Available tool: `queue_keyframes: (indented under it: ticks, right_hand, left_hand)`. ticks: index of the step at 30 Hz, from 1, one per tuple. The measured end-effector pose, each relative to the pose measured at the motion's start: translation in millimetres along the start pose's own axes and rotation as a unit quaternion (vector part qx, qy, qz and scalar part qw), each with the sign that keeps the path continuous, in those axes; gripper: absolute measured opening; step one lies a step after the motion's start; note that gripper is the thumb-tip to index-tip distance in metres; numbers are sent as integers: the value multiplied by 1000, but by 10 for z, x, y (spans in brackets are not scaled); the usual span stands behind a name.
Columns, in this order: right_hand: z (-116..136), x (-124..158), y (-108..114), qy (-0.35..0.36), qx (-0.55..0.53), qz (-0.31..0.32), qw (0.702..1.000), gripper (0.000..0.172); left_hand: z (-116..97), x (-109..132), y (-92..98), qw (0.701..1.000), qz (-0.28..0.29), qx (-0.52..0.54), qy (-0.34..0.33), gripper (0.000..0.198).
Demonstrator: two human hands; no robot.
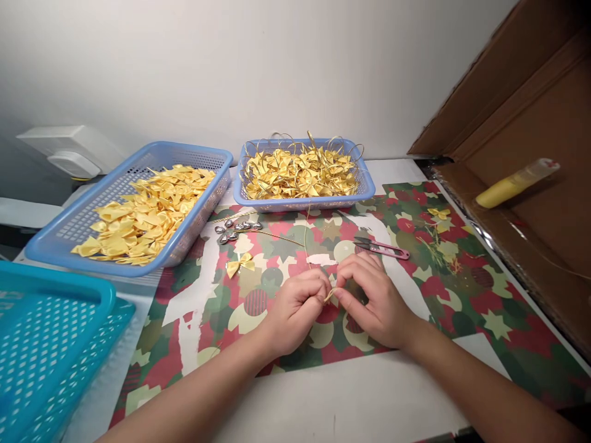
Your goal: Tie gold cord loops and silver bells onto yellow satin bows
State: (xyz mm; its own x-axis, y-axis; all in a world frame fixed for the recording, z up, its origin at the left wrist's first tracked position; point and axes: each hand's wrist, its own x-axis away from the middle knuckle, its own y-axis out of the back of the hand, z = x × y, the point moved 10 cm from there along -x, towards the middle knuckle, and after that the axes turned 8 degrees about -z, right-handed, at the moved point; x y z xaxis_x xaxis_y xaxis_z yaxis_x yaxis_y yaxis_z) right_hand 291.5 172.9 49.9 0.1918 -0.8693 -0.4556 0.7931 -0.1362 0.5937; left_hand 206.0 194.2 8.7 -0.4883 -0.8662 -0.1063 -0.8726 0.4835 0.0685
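Note:
My left hand point(300, 311) and my right hand point(373, 298) meet above the patterned sheet, both closed in a pinch. Between their fingertips runs a thin gold cord point(329, 296), gripped from both sides. One strand of it rises past my left hand toward the basket behind. A single yellow satin bow point(241, 264) lies left of my left hand. Beyond that bow sits a small cluster of shiny silver beads point(227, 234), with gold cord lengths beside them. Just past my right hand rest thread snips point(382, 248) with a pink handle.
A blue basket point(41, 246) of yellow bows stands at left; another blue basket point(309, 202) at the back holds bows with gold loops. A teal basket point(50, 344) is near left. Cardboard point(530, 123) walls the right, with a yellow tube point(503, 191). Thread scraps point(438, 243) lie at right.

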Motion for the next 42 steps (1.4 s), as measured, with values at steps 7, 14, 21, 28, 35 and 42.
queue_keyframes:
  ticks: [7,14,21,28,35,42]
  right_hand:
    - [-81,11,-80,-52,-44,29,997,10]
    - [-105,22,-118,-72,-77,18,994,12]
    - [-39,38,-60,-42,-86,-52,994,16]
    - [-1,45,-1,-27,-67,-80,994,15]
    - [41,55,32,-4,-52,-92,994,11]
    - [58,22,72,11,-43,-84,996,12]
  left_hand:
    - [73,5,-23,997,38,40,50,24]
    - [87,2,-53,992,67,61,82,22]
    - [157,1,-11,991,50,81,92,21]
    - [181,-17,15,992,34,81,86,21]
    - [170,-30,19,992,28,96,83,23]
    - [312,11,48,979,-6,153,132,29]
